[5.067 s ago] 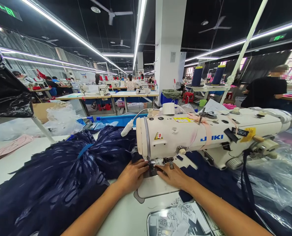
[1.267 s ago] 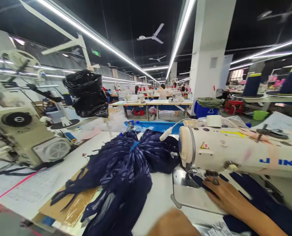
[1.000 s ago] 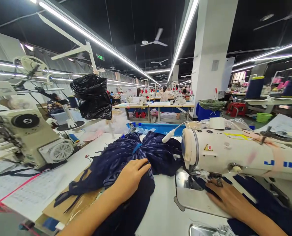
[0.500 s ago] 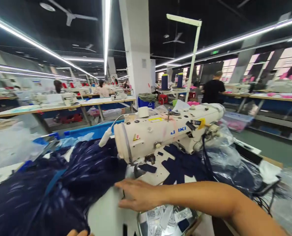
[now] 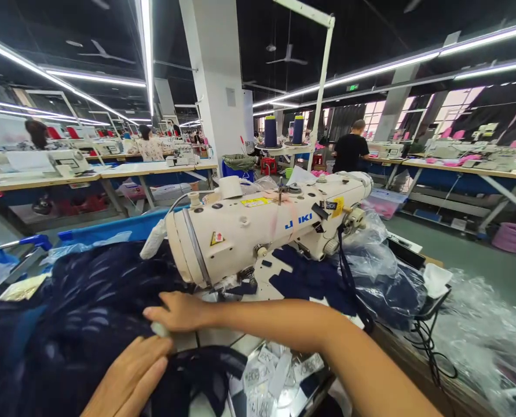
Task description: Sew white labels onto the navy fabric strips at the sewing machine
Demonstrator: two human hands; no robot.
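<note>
A heap of navy fabric [image 5: 97, 284] with a sheen covers the left of the sewing table. My left hand [image 5: 131, 373] is on its near part, fingers and thumb closed on the cloth. Just beyond it, my right hand [image 5: 182, 313] reaches left across the table, its fingers stretched out at the fabric's edge. Both hands are close together, left of the needle end of a white sewing machine [image 5: 240, 231]. A sheer navy piece [image 5: 205, 365] trails right from beside my left hand. The needle area is partly hidden.
A tray of printed white labels [image 5: 270, 370] sits below my right forearm. Navy cut pieces [image 5: 305, 275] lie under the machine arm. Clear plastic bags [image 5: 383, 272] and black cables [image 5: 431, 347] are at right. A person in black [image 5: 351, 147] stands farther back.
My left hand has come up into view on the fabric, and my right hand has moved left to it. Sheer navy fabric now lies across the white tabletop. The view has turned right.
</note>
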